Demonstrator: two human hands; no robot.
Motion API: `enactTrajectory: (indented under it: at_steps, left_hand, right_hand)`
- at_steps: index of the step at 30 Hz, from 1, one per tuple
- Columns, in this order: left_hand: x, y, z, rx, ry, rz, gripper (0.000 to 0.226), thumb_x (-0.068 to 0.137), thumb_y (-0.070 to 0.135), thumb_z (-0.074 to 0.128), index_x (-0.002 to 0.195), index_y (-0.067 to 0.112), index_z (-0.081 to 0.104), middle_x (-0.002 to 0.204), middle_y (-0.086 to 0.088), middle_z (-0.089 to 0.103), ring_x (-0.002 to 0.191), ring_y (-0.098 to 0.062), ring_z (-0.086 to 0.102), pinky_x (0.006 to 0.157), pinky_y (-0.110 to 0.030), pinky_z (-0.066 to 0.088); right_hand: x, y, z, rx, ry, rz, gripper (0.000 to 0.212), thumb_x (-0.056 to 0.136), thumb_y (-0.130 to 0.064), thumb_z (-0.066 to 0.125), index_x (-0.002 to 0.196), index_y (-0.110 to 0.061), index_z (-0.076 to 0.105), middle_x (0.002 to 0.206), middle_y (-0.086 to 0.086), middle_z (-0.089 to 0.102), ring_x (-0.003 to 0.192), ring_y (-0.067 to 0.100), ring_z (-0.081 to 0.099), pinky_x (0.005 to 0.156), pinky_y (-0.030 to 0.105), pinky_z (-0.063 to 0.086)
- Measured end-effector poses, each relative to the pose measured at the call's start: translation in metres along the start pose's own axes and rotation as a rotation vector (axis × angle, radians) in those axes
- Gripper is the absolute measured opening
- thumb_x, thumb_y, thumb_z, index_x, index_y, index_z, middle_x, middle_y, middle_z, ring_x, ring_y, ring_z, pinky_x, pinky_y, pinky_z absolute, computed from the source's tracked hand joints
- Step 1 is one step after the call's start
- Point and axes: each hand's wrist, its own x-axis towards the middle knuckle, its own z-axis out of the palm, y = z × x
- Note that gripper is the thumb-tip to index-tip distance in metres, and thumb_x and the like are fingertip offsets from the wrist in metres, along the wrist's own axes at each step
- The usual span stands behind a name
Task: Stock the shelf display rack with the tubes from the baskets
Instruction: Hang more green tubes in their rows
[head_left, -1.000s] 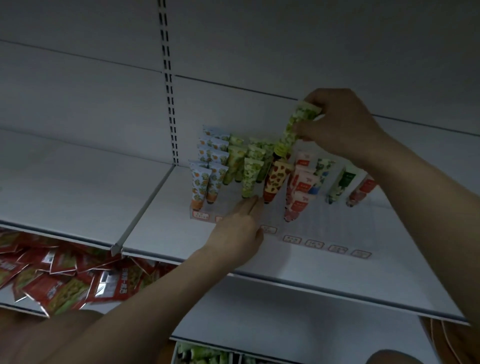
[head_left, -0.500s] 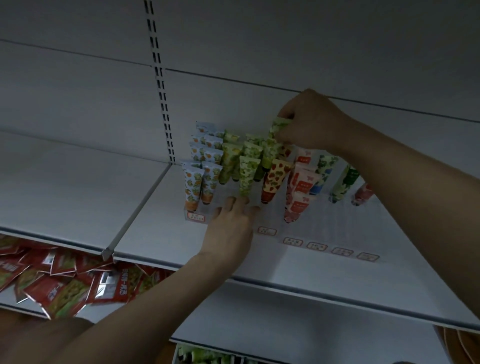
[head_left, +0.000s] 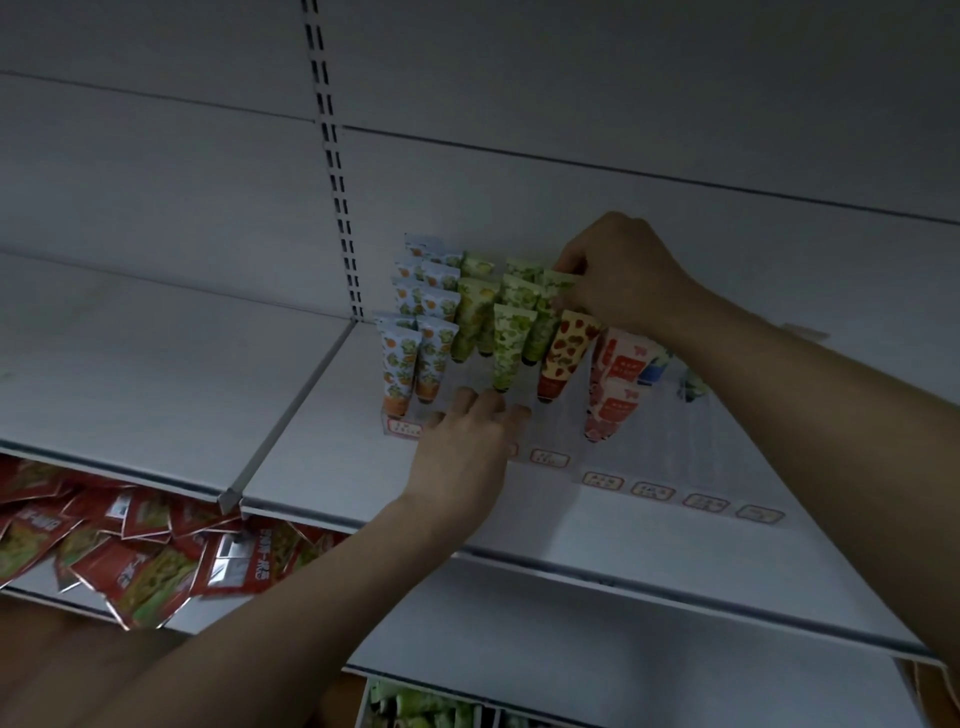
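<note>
A green tube is pinched by the right hand; the rack is touched (fingers straight) by the left hand.

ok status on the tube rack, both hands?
Right hand pinching green tube at its top, in the rack's back rows. Left hand open, fingers resting on rack front. Nothing in the way.

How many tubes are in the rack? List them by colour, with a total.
Orange-print tubes: 7
Green-print tubes: 6, one pinched by the right hand
Strawberry-print tube: 1
Pink-and-white tubes: 2
Tubes partly hidden by the right arm: 2
Total: 18 in view; the back rows overlap, so more may be hidden.
</note>
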Motion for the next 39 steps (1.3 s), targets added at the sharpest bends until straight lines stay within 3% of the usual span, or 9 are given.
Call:
enactTrajectory:
  at_steps: [6, 9, 16, 21, 30, 36, 39]
  left_hand:
    - [0.0, -0.001, 0.004, -0.003, 0.042, 0.005, 0.046, 0.073, 0.003, 0.07, 0.115, 0.024, 0.066, 0.104, -0.005, 0.063, 0.1, -0.032, 0.055, 0.062, -0.042, 0.049]
    - [0.001, -0.002, 0.006, 0.012, 0.059, 0.009, 0.047, 0.07, 0.003, 0.073, 0.112, 0.024, 0.067, 0.1, -0.005, 0.063, 0.096, -0.033, 0.057, 0.059, -0.041, 0.049]
    - [0.001, -0.001, 0.005, 0.013, 0.048, -0.005, 0.049, 0.073, 0.002, 0.07, 0.116, 0.024, 0.066, 0.105, -0.005, 0.063, 0.101, -0.033, 0.056, 0.063, -0.043, 0.05]
    - [0.001, -0.001, 0.006, 0.003, 0.053, -0.007, 0.049, 0.071, 0.0, 0.071, 0.113, 0.024, 0.067, 0.104, -0.004, 0.062, 0.101, -0.032, 0.056, 0.062, -0.042, 0.05]
    - [0.0, 0.0, 0.009, 0.002, 0.052, -0.017, 0.05, 0.07, -0.001, 0.07, 0.114, 0.023, 0.068, 0.106, -0.005, 0.062, 0.102, -0.033, 0.055, 0.064, -0.043, 0.05]
    - [0.0, 0.001, 0.007, 0.003, 0.04, -0.02, 0.048, 0.073, 0.0, 0.068, 0.115, 0.023, 0.067, 0.109, -0.007, 0.062, 0.104, -0.034, 0.055, 0.067, -0.045, 0.05]
    - [0.0, -0.001, 0.004, -0.017, 0.019, -0.007, 0.048, 0.08, 0.003, 0.062, 0.123, 0.025, 0.063, 0.116, -0.005, 0.059, 0.11, -0.033, 0.051, 0.074, -0.045, 0.051]
  right_hand:
    - [-0.001, 0.001, 0.01, -0.019, -0.007, -0.056, 0.015, 0.087, -0.011, 0.071, 0.094, 0.0, 0.076, 0.094, 0.015, 0.072, 0.086, 0.027, 0.066, 0.083, 0.036, 0.052]
    - [0.0, 0.0, 0.01, -0.041, 0.033, -0.069, 0.013, 0.083, -0.011, 0.075, 0.092, -0.002, 0.076, 0.095, 0.011, 0.072, 0.088, 0.025, 0.065, 0.081, 0.03, 0.05]
    - [0.01, -0.002, 0.001, -0.029, -0.082, 0.052, 0.027, 0.078, -0.015, 0.08, 0.102, -0.003, 0.075, 0.103, 0.01, 0.071, 0.096, 0.022, 0.064, 0.082, 0.026, 0.048]
    - [0.026, -0.005, 0.0, -0.11, -0.183, 0.143, 0.049, 0.076, -0.022, 0.082, 0.118, -0.003, 0.064, 0.114, 0.013, 0.065, 0.105, 0.027, 0.061, 0.091, 0.036, 0.051]
    - [0.019, 0.003, 0.008, 0.002, -0.121, 0.169, 0.037, 0.079, -0.02, 0.079, 0.111, -0.004, 0.071, 0.114, 0.008, 0.068, 0.107, 0.022, 0.061, 0.091, 0.029, 0.048]
    - [0.017, 0.002, 0.01, -0.003, -0.123, 0.165, 0.032, 0.08, -0.018, 0.078, 0.105, -0.001, 0.071, 0.107, 0.013, 0.069, 0.098, 0.024, 0.063, 0.087, 0.037, 0.054]
    - [0.01, 0.001, 0.006, 0.032, -0.123, 0.145, 0.03, 0.08, -0.008, 0.073, 0.105, 0.009, 0.069, 0.109, 0.02, 0.069, 0.097, 0.03, 0.066, 0.086, 0.043, 0.055]
